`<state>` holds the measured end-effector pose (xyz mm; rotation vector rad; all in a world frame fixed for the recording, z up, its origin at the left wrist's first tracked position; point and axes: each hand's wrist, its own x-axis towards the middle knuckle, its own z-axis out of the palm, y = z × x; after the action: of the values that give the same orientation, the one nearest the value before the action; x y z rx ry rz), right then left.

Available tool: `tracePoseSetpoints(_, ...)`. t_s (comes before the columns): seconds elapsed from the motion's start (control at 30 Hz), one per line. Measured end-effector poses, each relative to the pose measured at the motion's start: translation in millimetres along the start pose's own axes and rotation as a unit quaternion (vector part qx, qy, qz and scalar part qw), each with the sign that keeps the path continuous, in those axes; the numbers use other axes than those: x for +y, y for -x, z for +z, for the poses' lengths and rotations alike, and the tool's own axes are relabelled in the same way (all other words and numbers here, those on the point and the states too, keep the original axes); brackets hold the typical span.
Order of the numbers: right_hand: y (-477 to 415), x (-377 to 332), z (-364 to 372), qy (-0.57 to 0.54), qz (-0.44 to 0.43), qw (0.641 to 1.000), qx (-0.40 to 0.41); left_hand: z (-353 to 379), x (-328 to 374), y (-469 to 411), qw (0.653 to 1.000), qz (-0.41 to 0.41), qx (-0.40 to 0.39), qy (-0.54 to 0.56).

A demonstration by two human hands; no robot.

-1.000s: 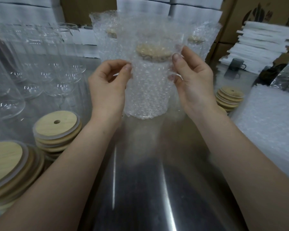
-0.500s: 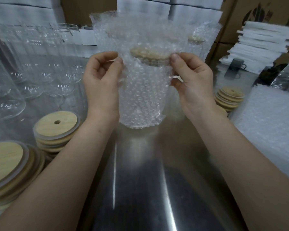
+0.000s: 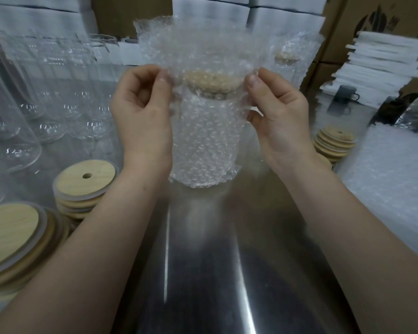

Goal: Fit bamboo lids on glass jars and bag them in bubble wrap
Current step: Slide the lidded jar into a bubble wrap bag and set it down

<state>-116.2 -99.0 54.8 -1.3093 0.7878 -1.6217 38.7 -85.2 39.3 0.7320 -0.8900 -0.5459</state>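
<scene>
Our left hand point(image 3: 140, 116) pinches the clear bubble-wrap bag point(image 3: 203, 44) at nine o'clock, our right hand point(image 3: 280, 116) at three — level with the round bamboo lid point(image 3: 212, 79) inside. The clear glass jar point(image 3: 203, 141) hangs below.

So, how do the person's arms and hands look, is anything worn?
Nothing shows: the left hand and right hand have no gloves, no rings on the visible fingers, short plain nails. Both forearms are bare, without sleeves or a watch.

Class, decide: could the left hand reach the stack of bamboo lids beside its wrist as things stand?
Probably yes, once freed: the left hand pinches the bubble wrap bag, but nothing lies between it and the lid stack.
</scene>
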Motion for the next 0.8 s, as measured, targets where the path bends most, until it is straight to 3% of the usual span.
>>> tracePoseSetpoints(0.07, -0.2, 0.1, -0.5, 0.0, 0.0, 1.0, 0.01, -0.2, 0.1, 0.4, 1.0, -0.018, 0.005, 0.019)
tracePoseSetpoints(0.23, 1.4, 0.6, -0.9, -0.027, -0.001, 1.0, 0.012, 2.0, 0.7, 4.8, 0.997, -0.031, -0.069, -0.008)
tracePoseSetpoints(0.37, 1.2, 0.1, 0.9, -0.021, -0.005, 1.0, 0.015, 1.2, 0.0, 0.5, 0.999, -0.03, -0.019, 0.029)
tracePoseSetpoints(0.6, 1.2, 1.4, 0.4, -0.005, -0.008, 1.0, 0.012, 1.8, -2.3, -2.8, 1.0, -0.003, -0.01, 0.03)
tracePoseSetpoints(0.8, 0.7, 2.1, 0.4, 0.01, -0.047, 0.999, 0.018, 1.3, -1.4, -5.1, 0.998, -0.005, -0.053, 0.025)
